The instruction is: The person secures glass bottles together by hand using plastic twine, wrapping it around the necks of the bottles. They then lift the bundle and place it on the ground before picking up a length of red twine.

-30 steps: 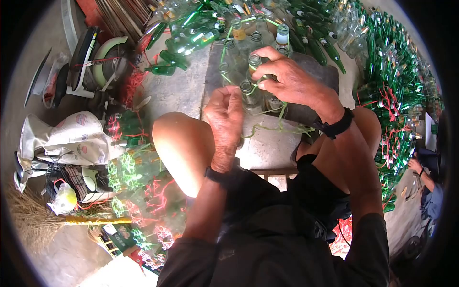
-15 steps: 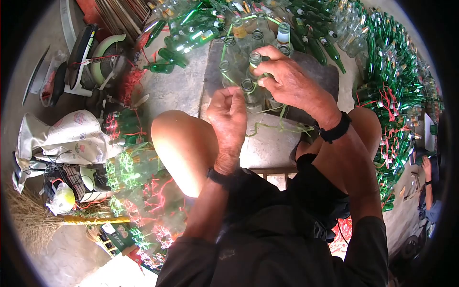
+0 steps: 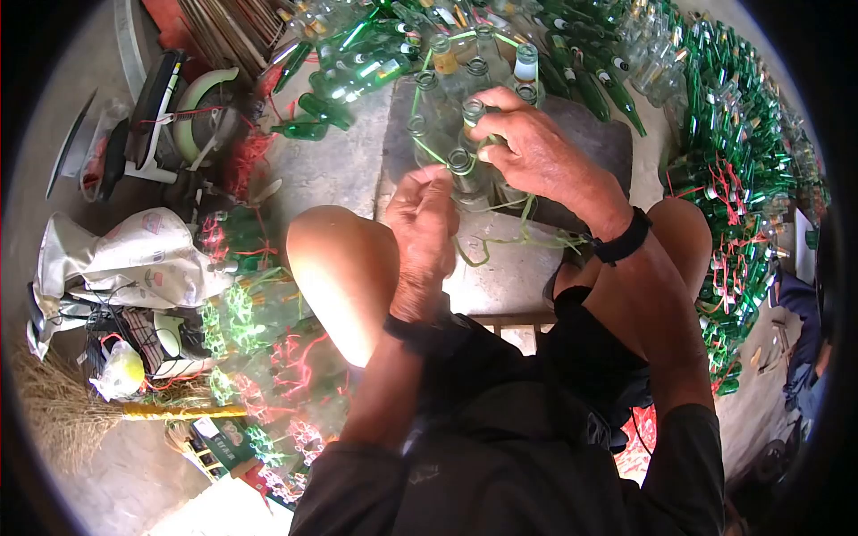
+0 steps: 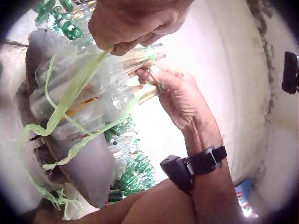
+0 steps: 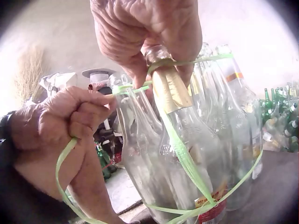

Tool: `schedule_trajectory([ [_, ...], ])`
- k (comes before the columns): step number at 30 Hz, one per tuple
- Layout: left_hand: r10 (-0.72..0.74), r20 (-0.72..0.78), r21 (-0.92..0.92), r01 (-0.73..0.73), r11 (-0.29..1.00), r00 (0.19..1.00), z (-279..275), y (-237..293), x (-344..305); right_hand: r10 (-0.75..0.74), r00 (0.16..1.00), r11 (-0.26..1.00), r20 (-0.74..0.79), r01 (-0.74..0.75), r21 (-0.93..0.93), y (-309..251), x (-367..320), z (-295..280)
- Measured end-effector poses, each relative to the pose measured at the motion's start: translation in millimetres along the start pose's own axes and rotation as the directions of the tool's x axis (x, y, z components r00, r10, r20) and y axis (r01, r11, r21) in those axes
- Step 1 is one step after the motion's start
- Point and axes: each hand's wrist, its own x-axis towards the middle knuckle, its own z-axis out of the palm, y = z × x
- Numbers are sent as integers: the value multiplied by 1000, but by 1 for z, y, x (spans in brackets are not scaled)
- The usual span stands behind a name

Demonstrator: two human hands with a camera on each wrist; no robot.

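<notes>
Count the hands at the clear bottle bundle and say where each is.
2. The left hand is at the near left of the bundle, gripping green strap; the right hand is on its right, fingers around a bottle neck. No hand there seems hidden.

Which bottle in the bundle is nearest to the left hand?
The leftmost clear bottle in the right wrist view: green strip crosses its neck, right beside the left hand; the others' necks stand farther off.

Gold-necked bottle (image 5: 198, 137), base outside right-wrist view.
</notes>
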Motion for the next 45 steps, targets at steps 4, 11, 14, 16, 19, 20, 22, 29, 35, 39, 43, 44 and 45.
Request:
schedule_trajectory([
  [4, -173, 26, -38, 174, 984, 985, -8, 5, 12, 30, 999, 996, 32, -33, 83, -4, 3, -5],
  [11, -240, 21, 21, 240, 971, 971, -10, 19, 29, -22, 998, 998, 55, 19, 60, -10, 5, -10],
  [14, -286, 57, 38, 284, 958, 956, -14, 23, 35, -22, 995, 999, 99, 17, 48, -13, 9, -21],
  [16, -318, 62, 60, 314, 948, 946, -15, 22, 40, -28, 993, 998, 114, 21, 61, -14, 15, -26],
  [19, -319, 57, 91, 313, 945, 946, -13, 24, 43, 99, 985, 982, 139, -119, 146, -15, 24, -34],
  [20, -320, 59, 85, 314, 946, 946, -11, 24, 43, 126, 979, 981, 158, -147, 123, -16, 27, -37],
  [22, -249, 38, 147, 241, 959, 968, -8, 24, 42, 151, 972, 981, 181, -171, 97, -13, 31, -35],
  [29, -160, -3, 164, 158, 974, 987, 2, 17, 42, -218, 958, 971, 187, 232, -59, -14, 47, -23],
  [35, -109, -38, 136, 114, 984, 993, 4, 5, 44, -164, 890, 960, 426, 244, -139, -9, 55, -17],
  [39, -94, -86, 130, 105, 986, 992, 10, 0, 45, -115, 847, 971, 520, 205, -120, -7, 60, -17],
  [43, -97, -130, 149, 117, 982, 987, 13, -3, 46, -103, 833, 976, 543, 191, -108, -8, 65, -16],
  [44, -99, -130, 148, 118, 982, 987, 13, -4, 46, -72, 824, 972, 561, 184, -147, -10, 66, -17],
  [45, -91, -123, 140, 108, 984, 988, 14, -4, 46, -40, 815, 966, 578, 179, -185, -12, 67, -18],
])
